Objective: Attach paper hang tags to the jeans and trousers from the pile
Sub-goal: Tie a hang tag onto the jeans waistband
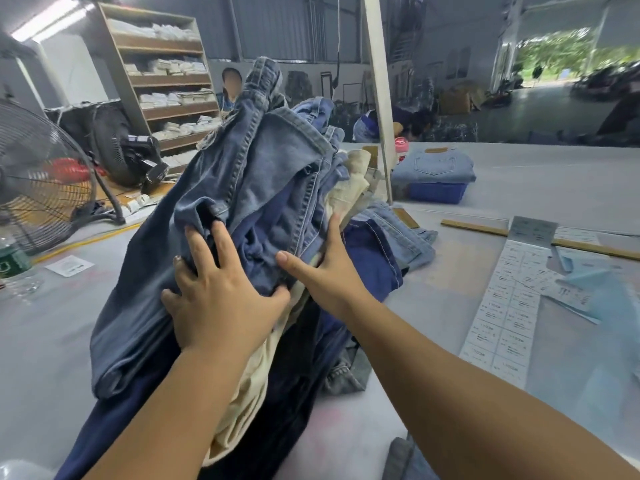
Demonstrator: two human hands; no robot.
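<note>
Evidently the task is at an early stage. The worktop (519, 174) carries a tall pile (270, 188) of jeans and trousers near its middle, leaning toward the near edge; dark denim, navy and cream garments are heaped together, and no tag is visible on any of them (folds hide much of the cloth, so a fitted tag cannot be ruled out). By this judgement, most or all of the pile remains to be tagged.

Toward the far edge, a folded pair of light jeans (434, 166) lies on a blue tray (438, 192), well apart from the pile; whether it is finished stock cannot be told.

Toward the right edge, a long sheet of printed tags (505, 306) lies flat, with loose tags (568, 289) just beside it. None is in hand.

The left hand (221, 299) presses on the dark denim at the near face of the pile, fingers spread and fairly straight, gripping nothing. The right hand (322, 268) is likewise flat and extended, fingers reaching between layers on the pile's right side.

Remaining steps, as judged: separate one garment, fetch a tag, attach it, repeat.
</note>
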